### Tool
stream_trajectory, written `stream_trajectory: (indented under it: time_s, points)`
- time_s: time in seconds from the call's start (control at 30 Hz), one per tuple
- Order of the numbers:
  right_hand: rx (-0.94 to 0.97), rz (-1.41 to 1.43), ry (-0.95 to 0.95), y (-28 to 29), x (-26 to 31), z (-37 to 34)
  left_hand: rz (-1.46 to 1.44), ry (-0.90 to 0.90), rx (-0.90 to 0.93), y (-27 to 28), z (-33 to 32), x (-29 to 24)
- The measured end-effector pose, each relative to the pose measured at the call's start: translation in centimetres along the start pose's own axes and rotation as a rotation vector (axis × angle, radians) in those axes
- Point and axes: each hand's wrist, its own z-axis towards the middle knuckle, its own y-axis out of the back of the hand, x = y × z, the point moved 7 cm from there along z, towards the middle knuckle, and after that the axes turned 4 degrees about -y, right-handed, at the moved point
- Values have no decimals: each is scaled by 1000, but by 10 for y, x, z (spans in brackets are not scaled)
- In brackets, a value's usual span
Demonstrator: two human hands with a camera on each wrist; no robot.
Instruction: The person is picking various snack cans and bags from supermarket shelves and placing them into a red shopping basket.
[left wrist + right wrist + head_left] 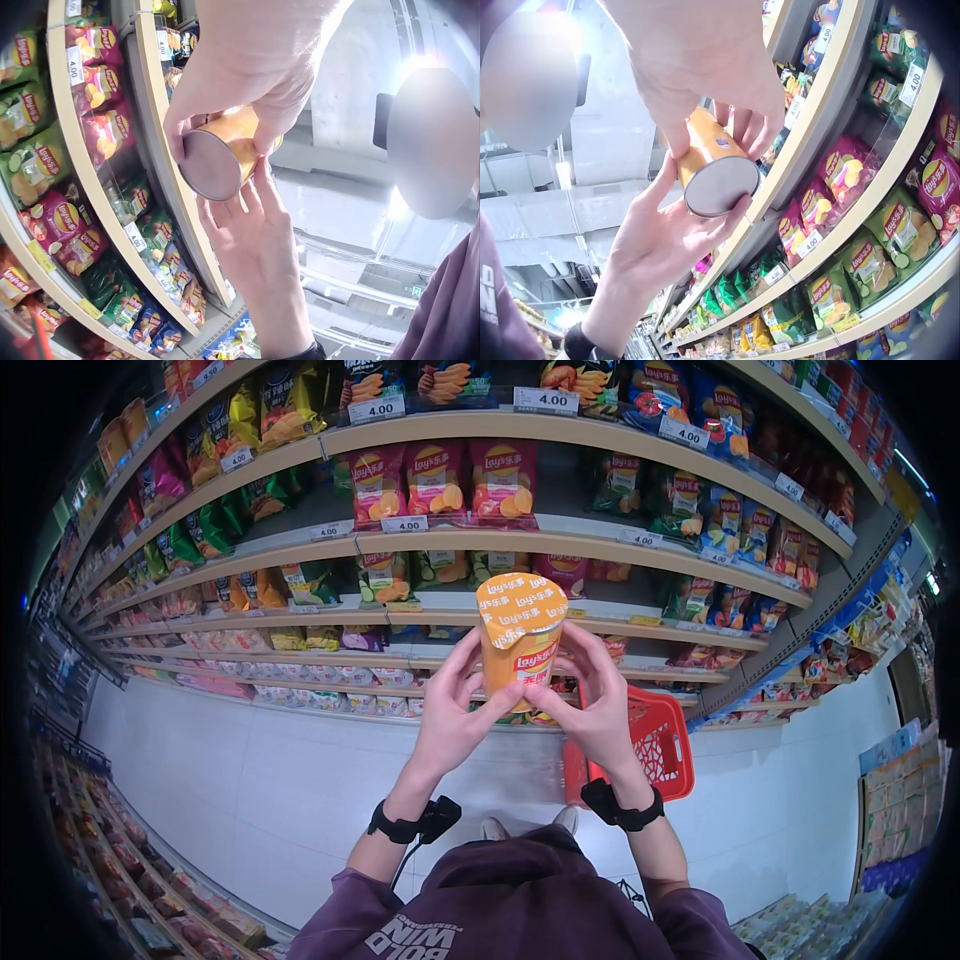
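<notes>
A small orange Lay's chip can [518,650] is held up between both hands in the head view, its patterned lid tilted toward the head camera. My left hand [452,705] grips its left side and my right hand [597,695] its right, thumbs meeting low on the front. From beneath, the left wrist view shows the can's round metal base [212,166], with the left hand [251,67] above it and the right hand [251,232] below. In the right wrist view, fingers of the left hand [664,232] reach the base rim.
Shelves [590,540] of chip bags with price tags span the area ahead. Magenta Lay's bags [435,485] stand behind the can. A red shopping basket [670,750] is at the lower right, near the person's feet on the pale floor [290,760]. More stocked racks [130,860] stand at lower left.
</notes>
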Motion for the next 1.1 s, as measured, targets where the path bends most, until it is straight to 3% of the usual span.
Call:
stream_trajectory:
  time_s: [0.17,0.2,0.3,0.47,0.57,0.77,0.93,1.1]
  points:
    - [-15,-86,11,2,5,-1,-245,277,-39,-3,-7,19]
    - [-20,-128,36,3,6,-2,-181,240,-2,-6,-7,17]
    - [57,-325,160,4,12,-1,-528,423,-103,-8,-11,31]
    - [49,-303,146,4,10,0,-727,572,-101,-17,-12,40]
    - [24,-285,99,6,3,-1,-836,595,-68,-19,-13,49]
    - [-8,-267,60,12,-5,-1,-789,599,-90,-23,-11,54]
    - [21,-314,47,14,-11,-3,-655,495,-150,-16,-5,52]
    - [-2,-133,-74,11,-22,-5,-440,297,-186,-1,1,43]
